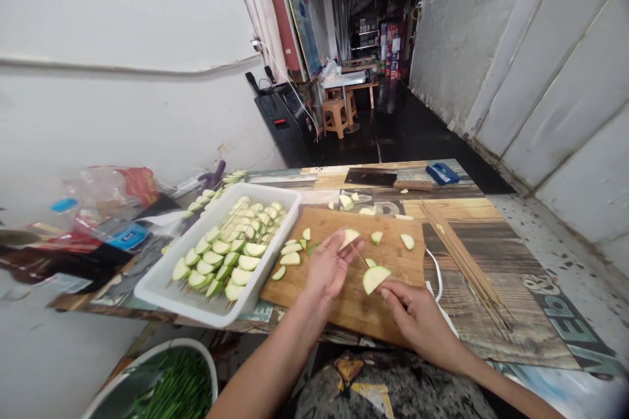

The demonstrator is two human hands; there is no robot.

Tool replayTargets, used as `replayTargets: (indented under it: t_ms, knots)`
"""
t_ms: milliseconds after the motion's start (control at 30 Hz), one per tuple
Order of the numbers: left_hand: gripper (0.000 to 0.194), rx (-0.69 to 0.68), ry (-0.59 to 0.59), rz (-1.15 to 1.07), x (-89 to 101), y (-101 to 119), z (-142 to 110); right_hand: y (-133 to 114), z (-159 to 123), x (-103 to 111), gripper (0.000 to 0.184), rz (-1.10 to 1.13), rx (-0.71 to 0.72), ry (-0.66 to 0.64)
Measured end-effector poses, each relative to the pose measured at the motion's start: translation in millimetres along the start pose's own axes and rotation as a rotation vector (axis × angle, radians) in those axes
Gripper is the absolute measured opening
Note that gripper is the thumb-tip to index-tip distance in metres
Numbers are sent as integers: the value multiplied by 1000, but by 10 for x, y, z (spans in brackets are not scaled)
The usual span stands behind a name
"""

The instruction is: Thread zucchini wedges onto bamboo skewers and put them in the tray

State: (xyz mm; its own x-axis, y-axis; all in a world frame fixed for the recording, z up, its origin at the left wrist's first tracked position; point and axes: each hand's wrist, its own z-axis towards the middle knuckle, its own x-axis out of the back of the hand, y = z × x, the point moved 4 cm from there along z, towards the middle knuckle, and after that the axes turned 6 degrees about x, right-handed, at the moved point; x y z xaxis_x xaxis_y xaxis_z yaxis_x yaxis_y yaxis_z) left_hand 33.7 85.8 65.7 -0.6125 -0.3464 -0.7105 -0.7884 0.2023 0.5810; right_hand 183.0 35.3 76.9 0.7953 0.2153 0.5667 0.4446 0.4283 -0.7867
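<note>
Over the wooden cutting board [339,314], my left hand [330,265] pinches a half-round, green-skinned zucchini slice [350,237] between thumb and fingers. My right hand [413,314] is closed at a thin wooden skewer [362,259], whose grip end is hidden by the fingers. Another half-round zucchini slice [376,279] is threaded on that skewer, close to my right fingertips. The skewer's far end points at my left fingers; whether it has entered the slice there I cannot tell. Several loose zucchini pieces [407,241] lie on the board.
Left of the board, a white plastic tray [211,317] holds several skewered slices. A cleaver [371,177] and blue box [443,173] lie at the table's far side. Bare skewers [466,265] lie at the right. Below left stands a basin [209,360] of green stalks.
</note>
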Motion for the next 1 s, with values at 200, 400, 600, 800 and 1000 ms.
replayTargets:
  t_ms: [200, 400, 600, 800, 1000]
  knots:
    - [6, 32, -24, 4, -4, -92, -20, 39, 49, -10, 31, -40, -13, 17]
    - [13, 84, -47, 96, -86, -229, -100, 52, 131, -29, 30, -70, 0, 60]
    - [34, -114, -33, 318, 18, -76, -124, 144, 137, 9, 28, -99, 75, 162]
    - [37, -624, 141, 1371, 469, 494, -28, 318, 98, 67, 26, -59, 22, 163]
    - [53, -555, -45, 2077, 496, 518, 84, 432, 72, 32, 27, 3, -41, 135]
